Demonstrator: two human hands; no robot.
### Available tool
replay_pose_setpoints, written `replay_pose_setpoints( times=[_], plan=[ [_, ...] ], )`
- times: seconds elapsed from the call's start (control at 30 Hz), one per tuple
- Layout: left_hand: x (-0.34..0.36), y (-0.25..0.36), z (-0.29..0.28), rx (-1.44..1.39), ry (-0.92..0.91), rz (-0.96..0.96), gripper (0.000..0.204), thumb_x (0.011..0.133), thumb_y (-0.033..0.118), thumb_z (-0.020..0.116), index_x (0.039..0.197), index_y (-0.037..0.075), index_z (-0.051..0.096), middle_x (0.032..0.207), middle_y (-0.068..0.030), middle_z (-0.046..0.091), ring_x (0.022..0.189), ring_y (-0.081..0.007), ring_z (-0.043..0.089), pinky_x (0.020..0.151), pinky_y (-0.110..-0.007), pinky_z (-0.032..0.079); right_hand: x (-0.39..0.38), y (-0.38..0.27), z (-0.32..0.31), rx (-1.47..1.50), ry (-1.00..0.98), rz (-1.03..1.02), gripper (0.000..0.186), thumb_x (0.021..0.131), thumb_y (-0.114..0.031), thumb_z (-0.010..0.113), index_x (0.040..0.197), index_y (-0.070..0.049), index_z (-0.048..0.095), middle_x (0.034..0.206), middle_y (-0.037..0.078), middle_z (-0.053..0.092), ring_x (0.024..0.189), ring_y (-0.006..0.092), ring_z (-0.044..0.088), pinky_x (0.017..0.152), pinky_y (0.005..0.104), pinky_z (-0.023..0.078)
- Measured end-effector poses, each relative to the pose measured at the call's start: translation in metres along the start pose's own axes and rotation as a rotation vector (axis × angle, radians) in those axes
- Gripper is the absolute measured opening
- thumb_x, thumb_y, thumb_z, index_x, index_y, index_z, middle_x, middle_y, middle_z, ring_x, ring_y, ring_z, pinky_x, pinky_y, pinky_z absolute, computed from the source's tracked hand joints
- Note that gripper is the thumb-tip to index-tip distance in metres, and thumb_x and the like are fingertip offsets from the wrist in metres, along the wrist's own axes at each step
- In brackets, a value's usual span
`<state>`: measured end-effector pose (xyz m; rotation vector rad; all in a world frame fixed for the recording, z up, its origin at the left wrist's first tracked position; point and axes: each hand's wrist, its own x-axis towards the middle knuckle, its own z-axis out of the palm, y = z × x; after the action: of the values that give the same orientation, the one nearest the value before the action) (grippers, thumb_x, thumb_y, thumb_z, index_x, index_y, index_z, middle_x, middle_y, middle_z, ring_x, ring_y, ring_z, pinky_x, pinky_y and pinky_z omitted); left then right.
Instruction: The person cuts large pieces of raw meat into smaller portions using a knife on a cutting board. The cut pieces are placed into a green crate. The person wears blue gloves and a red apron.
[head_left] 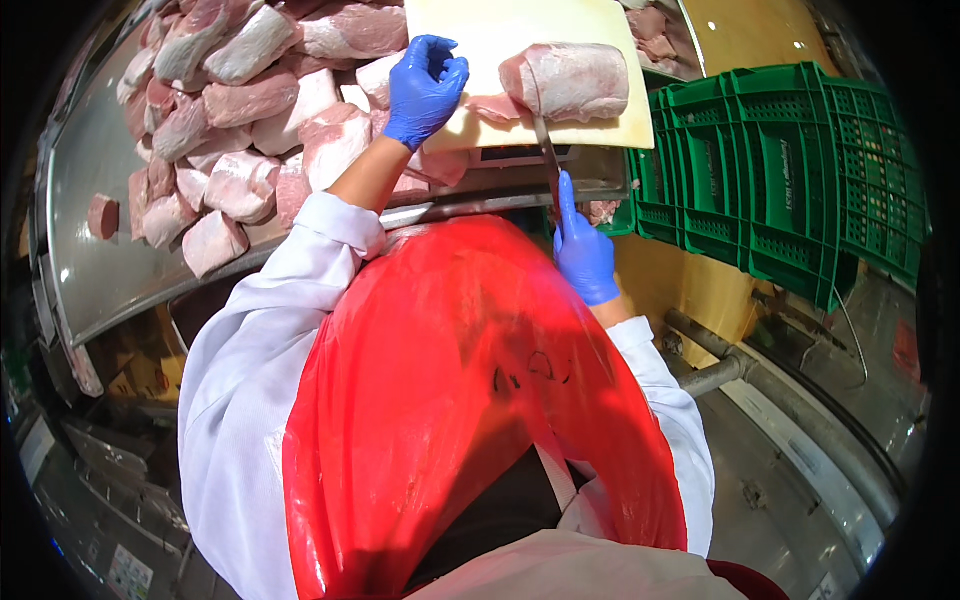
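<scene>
My right hand (582,250), in a blue glove, grips a knife (548,150) with the index finger stretched along it. The blade runs up into the left part of a pale pink block of meat (585,82), and its tip is out of sight there. Beneath lies a cream cutting board (480,22). A small flat piece of meat (497,108) lies at the block's left end. Over the board's left edge, apart from the block, my blue-gloved left hand (424,92) is half curled. A gap shows between its fingers and thumb, with nothing visible in it.
Many meat chunks (250,100) are heaped on the metal table (95,250) at the left. Green plastic crates (770,170) stand close by the board's right side. More meat (652,35) shows behind the board. Metal pipes (715,375) run low at the right.
</scene>
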<state>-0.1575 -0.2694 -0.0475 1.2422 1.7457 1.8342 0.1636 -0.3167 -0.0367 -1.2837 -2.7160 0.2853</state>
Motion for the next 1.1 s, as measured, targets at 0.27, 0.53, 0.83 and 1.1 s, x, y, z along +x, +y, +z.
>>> replay_pose_setpoints(
  times=[0.27, 0.53, 0.83, 1.1],
  plan=[
    [0.016, 0.007, 0.062, 0.336, -0.221, -0.040, 0.062, 0.071, 0.045, 0.082, 0.107, 0.001, 0.058, 0.089, -0.0188, 0.069, 0.078, -0.0319, 0.068, 0.075, -0.041, 0.056, -0.058, 0.024, -0.018, 0.360, 0.046, 0.162, 0.074, 0.095, -0.010, 0.060, 0.161, -0.021, 0.030, 0.077, 0.017, 0.067, 0.060, 0.0350, 0.066, 0.060, 0.0414, 0.052],
    [0.043, -0.019, 0.040, 0.287, -0.457, -0.247, 0.045, 0.070, 0.042, 0.075, 0.083, 0.000, 0.066, 0.081, -0.0228, 0.069, 0.073, -0.0371, 0.066, 0.072, -0.043, 0.054, 0.076, -0.044, -0.044, 0.407, 0.453, 0.058, 0.074, 0.096, -0.014, 0.061, 0.161, -0.013, 0.026, 0.086, 0.025, 0.070, 0.077, 0.0431, 0.070, 0.068, 0.0419, 0.055],
    [0.049, -0.023, 0.034, 0.118, -0.526, -0.304, 0.041, 0.073, 0.041, 0.071, 0.074, 0.000, 0.070, 0.072, -0.0222, 0.068, 0.067, -0.0351, 0.066, 0.069, -0.042, 0.053, 0.229, -0.061, -0.044, 0.200, 0.236, 0.364, 0.077, 0.095, -0.033, 0.059, 0.157, -0.002, 0.027, 0.083, 0.033, 0.068, 0.082, 0.0491, 0.069, 0.073, 0.0543, 0.054],
    [0.050, -0.034, 0.030, 0.082, -0.592, -0.285, 0.030, 0.081, 0.029, 0.069, 0.076, -0.001, 0.072, 0.069, -0.0117, 0.069, 0.064, -0.0180, 0.064, 0.063, -0.033, 0.051, 0.157, -0.117, -0.054, -0.061, -0.067, 0.322, 0.070, 0.092, -0.013, 0.053, 0.155, 0.003, 0.027, 0.089, 0.031, 0.069, 0.082, 0.0482, 0.068, 0.073, 0.0564, 0.054]
  ],
)
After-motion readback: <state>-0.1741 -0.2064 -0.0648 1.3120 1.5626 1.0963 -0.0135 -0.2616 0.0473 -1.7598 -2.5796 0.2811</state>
